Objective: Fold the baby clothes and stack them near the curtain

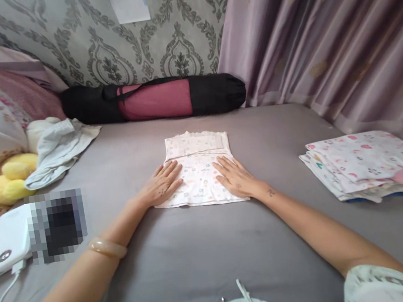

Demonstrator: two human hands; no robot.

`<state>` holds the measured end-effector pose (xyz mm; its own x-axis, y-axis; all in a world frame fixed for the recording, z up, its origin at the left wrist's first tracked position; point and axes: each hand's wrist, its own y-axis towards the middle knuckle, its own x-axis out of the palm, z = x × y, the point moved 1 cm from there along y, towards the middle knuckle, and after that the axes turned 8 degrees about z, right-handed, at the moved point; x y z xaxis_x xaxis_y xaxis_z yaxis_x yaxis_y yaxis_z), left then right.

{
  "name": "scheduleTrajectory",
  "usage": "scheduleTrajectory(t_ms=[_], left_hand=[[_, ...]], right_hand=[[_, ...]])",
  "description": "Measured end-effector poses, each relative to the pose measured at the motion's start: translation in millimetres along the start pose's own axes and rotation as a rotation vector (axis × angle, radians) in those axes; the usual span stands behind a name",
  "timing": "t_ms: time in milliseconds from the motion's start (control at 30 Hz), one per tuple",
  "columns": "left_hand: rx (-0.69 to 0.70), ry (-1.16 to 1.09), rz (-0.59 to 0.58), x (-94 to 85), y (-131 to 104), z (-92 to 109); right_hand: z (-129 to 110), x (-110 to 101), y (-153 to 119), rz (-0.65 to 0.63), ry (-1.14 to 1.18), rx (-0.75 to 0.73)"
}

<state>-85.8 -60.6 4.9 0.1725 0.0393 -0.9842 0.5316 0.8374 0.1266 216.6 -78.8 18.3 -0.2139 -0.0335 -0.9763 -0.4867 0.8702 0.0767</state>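
Note:
A white garment with a small print (199,174) lies partly folded on the grey bed sheet (210,251), its far part doubled over in a band. My left hand (163,182) rests flat on the garment's left edge, fingers stretched out. On the opposite edge my right hand (235,177) lies flat too, its fingers spread. Neither hand grips anything. To the right is a stack of folded cloths (371,162), the top one white with pink marks.
A black and pink long bag (155,99) lies along the wall. At left are a crumpled pale cloth (58,148), a yellow plush toy (10,178), a white power bank (9,240) with a cable, and a blurred-out dark object (62,226). Purple curtains (304,27) hang at right.

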Motion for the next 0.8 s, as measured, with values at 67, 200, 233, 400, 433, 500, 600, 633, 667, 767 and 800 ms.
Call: scheduleTrajectory(t_ms=[67, 200, 233, 400, 433, 500, 600, 633, 667, 767, 800], left_hand=[[-0.006, -0.006, -0.021, -0.7, 1.6, 0.0], [0.006, -0.007, -0.047, -1.2, 3.6, 0.8], [0.0, 0.001, -0.038, -1.1, 2.8, 1.6], [0.049, -0.018, 0.052, -12.1, -14.7, 16.2], [0.097, -0.048, 0.057, -17.1, -20.3, 21.0], [0.174, -0.117, 0.051, -27.7, -31.2, 30.3], [0.224, -0.208, 0.037, -37.8, -41.6, 39.7], [0.236, -0.231, 0.038, -38.7, -43.1, 41.5], [0.248, -0.249, 0.043, -38.5, -43.9, 42.9], [0.277, -0.261, 0.092, -36.2, -43.9, 46.7], [0.286, -0.248, 0.106, -35.7, -43.7, 48.7]], right_hand=[[-0.2, -0.4, 1.5, 0.003, -0.004, 0.004], [-0.6, -0.7, 3.1, 0.007, 0.002, 0.001], [-0.6, -1.2, 2.2, 0.004, 0.008, 0.001], [-1.9, -10.0, -19.6, -0.025, 0.079, -0.018], [-2.6, -12.5, -27.4, -0.03, 0.097, -0.029], [-4.4, -17.4, -43.9, -0.034, 0.124, -0.048], [-6.8, -23.6, -64.3, 0.008, 0.137, -0.076], [-7.3, -25.4, -68.9, 0.034, 0.14, -0.092], [-7.8, -27.0, -72.2, 0.06, 0.145, -0.109], [-8.3, -31.1, -77.1, 0.115, 0.161, -0.168], [-8.4, -32.1, -77.9, 0.126, 0.159, -0.184]])
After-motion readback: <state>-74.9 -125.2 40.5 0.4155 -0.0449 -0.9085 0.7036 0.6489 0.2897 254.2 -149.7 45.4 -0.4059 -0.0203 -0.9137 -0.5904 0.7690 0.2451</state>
